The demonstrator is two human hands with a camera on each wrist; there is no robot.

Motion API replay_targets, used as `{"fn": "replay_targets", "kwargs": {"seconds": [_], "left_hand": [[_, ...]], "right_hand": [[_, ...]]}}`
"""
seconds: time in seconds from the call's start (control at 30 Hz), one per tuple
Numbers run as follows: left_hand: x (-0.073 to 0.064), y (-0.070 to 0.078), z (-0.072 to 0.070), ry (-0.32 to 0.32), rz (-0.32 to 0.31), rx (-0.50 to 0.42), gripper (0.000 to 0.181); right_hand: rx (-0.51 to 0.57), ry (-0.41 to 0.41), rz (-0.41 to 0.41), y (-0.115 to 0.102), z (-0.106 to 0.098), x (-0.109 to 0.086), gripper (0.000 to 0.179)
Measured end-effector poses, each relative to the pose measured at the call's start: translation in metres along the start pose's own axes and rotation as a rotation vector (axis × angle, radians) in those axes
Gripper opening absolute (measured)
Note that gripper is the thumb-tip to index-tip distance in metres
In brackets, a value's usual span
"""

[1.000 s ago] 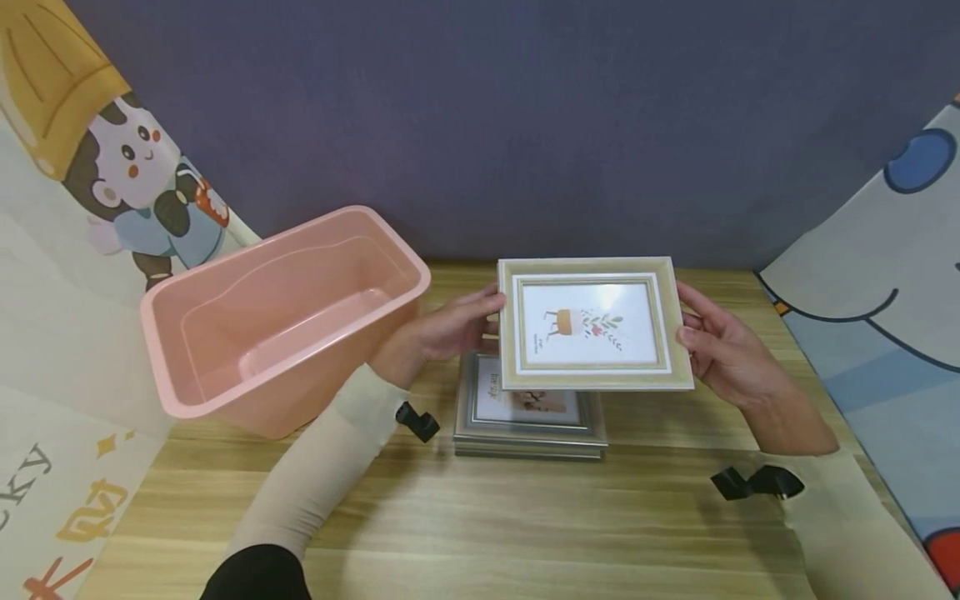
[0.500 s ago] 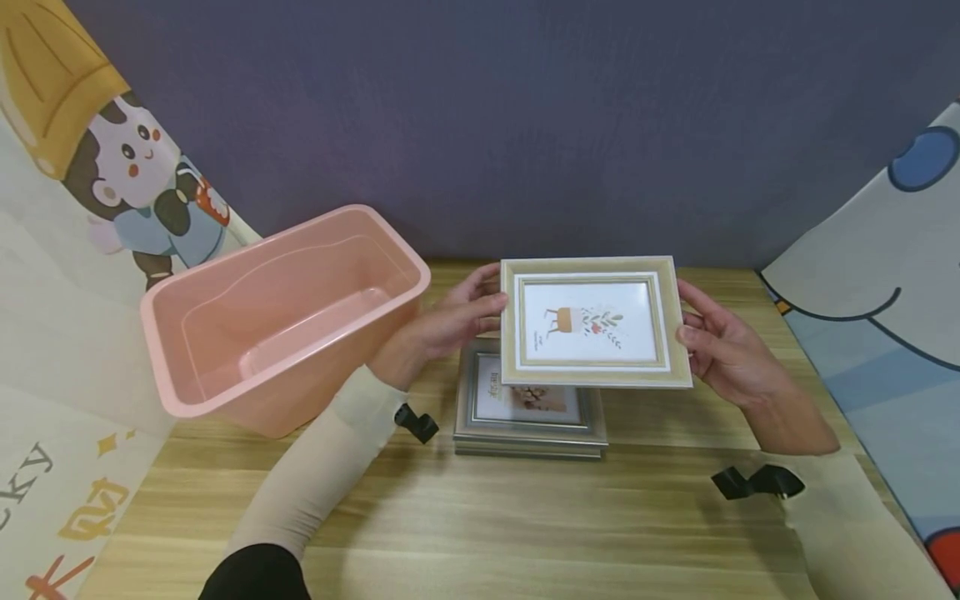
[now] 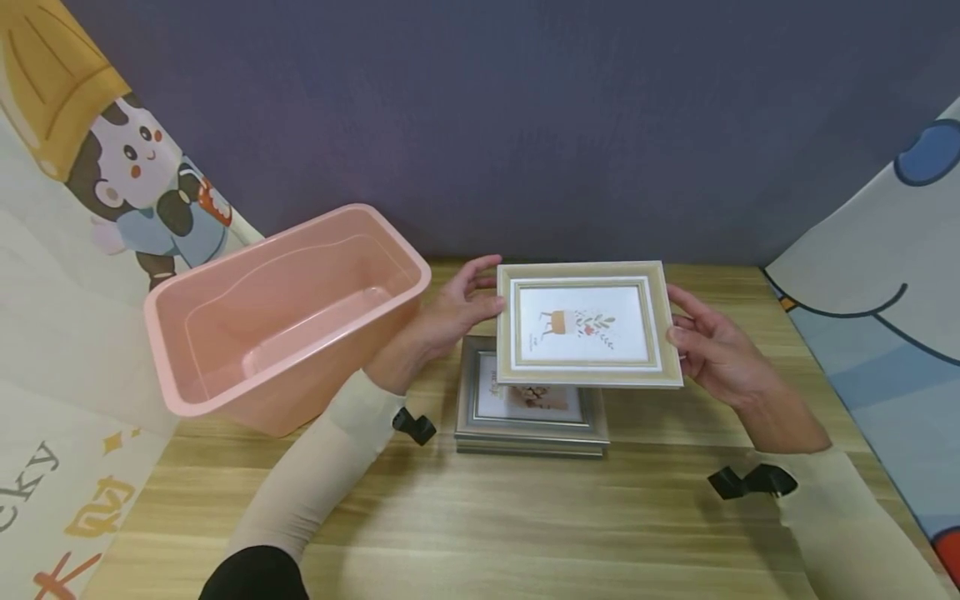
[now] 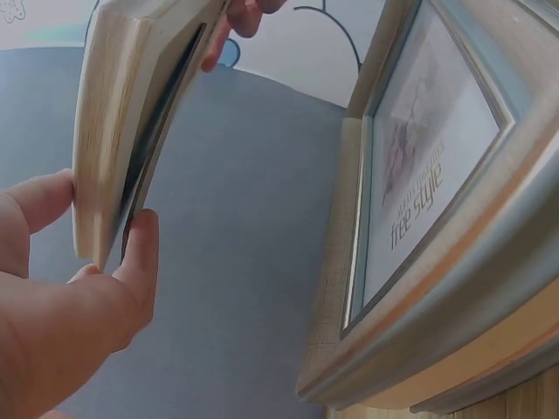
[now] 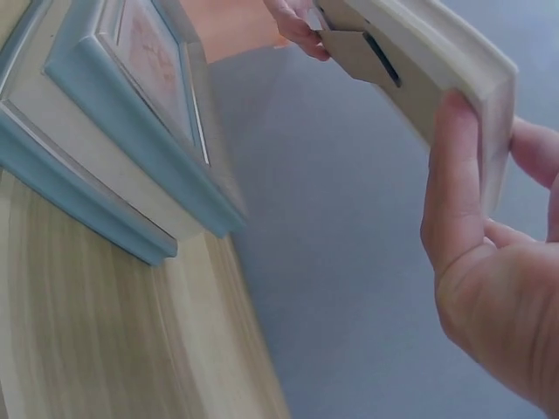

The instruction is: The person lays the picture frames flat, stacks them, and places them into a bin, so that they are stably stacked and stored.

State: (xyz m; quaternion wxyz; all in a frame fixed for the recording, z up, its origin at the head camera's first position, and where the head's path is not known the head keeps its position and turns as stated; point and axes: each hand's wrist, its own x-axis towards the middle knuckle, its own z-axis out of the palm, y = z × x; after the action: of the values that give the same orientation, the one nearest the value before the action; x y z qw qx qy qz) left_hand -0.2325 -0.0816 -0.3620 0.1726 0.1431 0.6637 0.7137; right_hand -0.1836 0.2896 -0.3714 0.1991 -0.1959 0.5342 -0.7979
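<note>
Between both hands is a pale wood-toned picture frame (image 3: 581,323) with a potted-plant print turned sideways, held above the stack. My left hand (image 3: 438,327) pinches its left edge. Seen from the left wrist, the thumb is on one face of that frame (image 4: 109,131) and a finger on the other. On the opposite edge, my right hand (image 3: 723,362) pinches with thumb and fingers. The right wrist view shows the frame's brown backing (image 5: 393,96). Underneath lies a stack of grey-silver picture frames (image 3: 525,435), partly covered in the head view; its top print (image 4: 415,166) reads "free style".
A deep pink plastic bin (image 3: 300,375) stands on the wooden table (image 3: 465,525) left of the stack, nothing visible inside. A dark blue wall panel (image 3: 525,133) rises behind. Cartoon-printed panels flank both sides, with a child figure (image 3: 142,183) on the left one.
The held picture frame has shifted slightly left, and the right hand with it. Some left-hand fingers have lifted and spread behind its edge. The stack and bin have not moved.
</note>
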Motion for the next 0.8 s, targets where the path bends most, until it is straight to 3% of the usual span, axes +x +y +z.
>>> {"fn": "replay_targets", "kwargs": {"seconds": [0.33, 0.57, 0.8], "left_hand": [[-0.007, -0.003, -0.008, 0.053, 0.000, 0.132, 0.067], [-0.015, -0.005, -0.013, 0.084, -0.035, 0.201, 0.065], [-0.022, -0.010, -0.018, 0.075, -0.035, 0.200, 0.063]], "right_hand": [[0.011, -0.009, 0.029, 0.009, 0.004, 0.005, 0.066], [-0.062, 0.015, 0.079, 0.015, 0.006, 0.008, 0.068], [-0.188, 0.117, 0.203, 0.023, 0.014, 0.009, 0.073]]}}
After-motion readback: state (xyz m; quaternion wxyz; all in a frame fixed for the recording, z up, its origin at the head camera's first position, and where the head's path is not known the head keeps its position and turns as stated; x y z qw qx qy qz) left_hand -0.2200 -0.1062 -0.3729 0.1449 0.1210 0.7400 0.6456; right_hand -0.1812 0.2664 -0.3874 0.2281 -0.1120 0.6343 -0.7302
